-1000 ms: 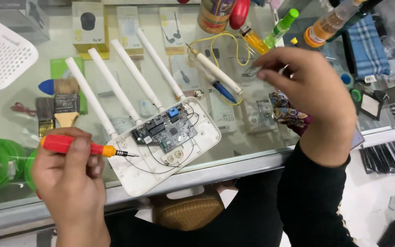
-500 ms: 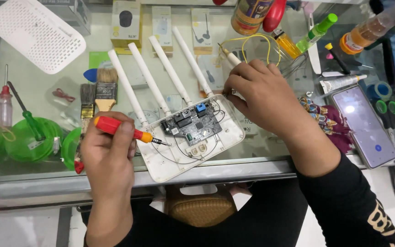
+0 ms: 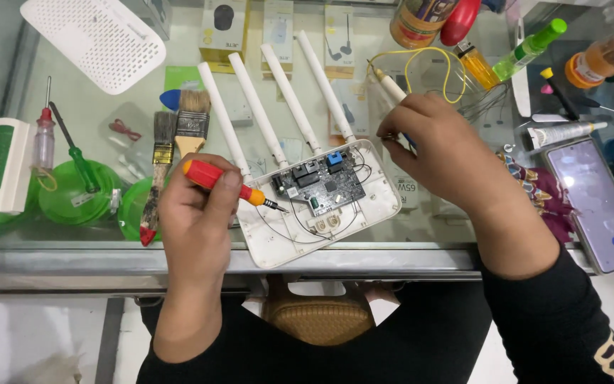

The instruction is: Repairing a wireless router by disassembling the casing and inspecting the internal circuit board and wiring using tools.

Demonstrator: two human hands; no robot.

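Note:
An opened white router (image 3: 321, 213) lies on the glass counter, its dark circuit board (image 3: 321, 186) exposed and several white antennas (image 3: 278, 99) pointing away from me. My left hand (image 3: 197, 213) grips a red and orange screwdriver (image 3: 225, 181), whose tip rests at the board's left edge. My right hand (image 3: 442, 153) hovers over the router's right corner with fingers pinched together, near a white pen-like tool (image 3: 391, 87) on a yellow wire (image 3: 428, 60). What the fingers pinch is hidden.
Two paintbrushes (image 3: 172, 153), green tape rolls (image 3: 72, 192) and small screwdrivers (image 3: 72, 153) lie left. A white perforated router cover (image 3: 94, 43) sits far left. A lit phone (image 3: 598, 203), glue tube (image 3: 563, 131), bottles (image 3: 531, 50) and patterned cloth (image 3: 534, 188) crowd the right. The counter's metal edge (image 3: 72, 259) runs in front.
My right hand has lifted off the router's top right corner and shifted right. The left hand stays on the screwdriver at the board. The view has shifted slightly.

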